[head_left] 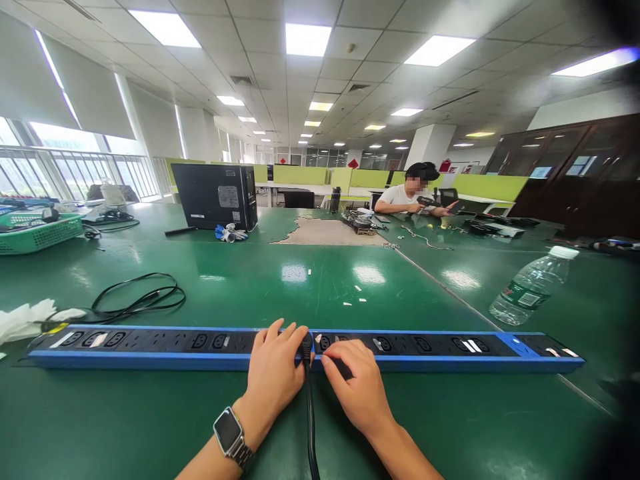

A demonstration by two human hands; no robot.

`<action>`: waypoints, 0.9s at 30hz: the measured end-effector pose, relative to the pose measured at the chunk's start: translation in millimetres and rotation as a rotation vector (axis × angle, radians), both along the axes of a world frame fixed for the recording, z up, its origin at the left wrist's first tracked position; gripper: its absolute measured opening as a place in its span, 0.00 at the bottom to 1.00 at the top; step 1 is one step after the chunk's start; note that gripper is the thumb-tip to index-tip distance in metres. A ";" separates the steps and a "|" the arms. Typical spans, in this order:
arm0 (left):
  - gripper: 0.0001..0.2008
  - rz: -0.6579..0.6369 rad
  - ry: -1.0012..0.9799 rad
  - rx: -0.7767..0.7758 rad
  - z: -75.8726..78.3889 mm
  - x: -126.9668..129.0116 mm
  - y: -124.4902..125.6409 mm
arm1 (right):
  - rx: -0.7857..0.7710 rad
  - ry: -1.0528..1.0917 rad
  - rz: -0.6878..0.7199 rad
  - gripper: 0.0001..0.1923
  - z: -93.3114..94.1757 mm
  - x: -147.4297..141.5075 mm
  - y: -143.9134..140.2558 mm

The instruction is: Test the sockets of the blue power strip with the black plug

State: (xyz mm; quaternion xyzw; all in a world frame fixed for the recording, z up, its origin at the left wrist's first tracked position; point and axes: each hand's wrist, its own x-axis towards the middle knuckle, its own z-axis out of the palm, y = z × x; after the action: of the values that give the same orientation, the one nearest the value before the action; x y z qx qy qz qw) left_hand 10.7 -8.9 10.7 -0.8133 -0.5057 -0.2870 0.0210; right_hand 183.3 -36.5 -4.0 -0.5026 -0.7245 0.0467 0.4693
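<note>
- Head view: left hand lies on the long blue power strip, fingers curled close around a black plug sitting in a socket about mid-strip; looks like it is holding the plug, though the hand hides how firm the grip is.
- Right hand rests just right of the plug, fingers narrow and flat, tips touching the strip's top face; holds nothing.
- The plug's black cable runs from between the hands straight back toward the person.
- Strip lies crosswise on the green desk, stretching well past both hands to either side.
- Risk: strip is loose on a glossy desk, so a push or pull on the plug could slide or tip it if the right hand lets up.
- Risk: fingertips sit right by open sockets; a slip could jam or pinch a finger beside the plug.
- Risk: the cable passing between the wrists could snag the watch or a forearm and tug the plug askew.
- Water bottle lies tilted on the desk, far right beyond the right hand; if it leaks or rolls toward the strip, water near sockets.
- Loose black wire beyond the left hand, well apart.
- Another person sits far across the desk, uninvolved.
</note>
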 end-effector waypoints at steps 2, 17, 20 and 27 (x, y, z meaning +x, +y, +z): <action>0.18 0.002 0.025 -0.016 2.5 0.0 0.1 | 0.001 -0.010 -0.004 0.09 0.1 -1.2 -0.1; 0.26 -0.007 -0.214 -0.018 -17.3 -1.0 -1.4 | 0.013 -0.002 0.003 0.09 -3.3 1.5 3.1; 0.24 0.015 -0.253 -0.023 -17.7 0.1 -1.1 | 0.004 -0.002 0.003 0.09 -3.1 1.9 3.1; 0.17 0.016 -0.513 0.031 -19.6 2.3 0.8 | 0.007 -0.002 0.008 0.07 -3.8 3.1 2.9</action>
State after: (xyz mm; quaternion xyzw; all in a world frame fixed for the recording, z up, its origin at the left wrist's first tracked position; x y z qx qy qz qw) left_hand 13.0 -8.1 -8.9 -0.7093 -0.4966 -0.4915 -0.0931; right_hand 186.3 -33.5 -7.9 -0.4982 -0.7271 0.0454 0.4701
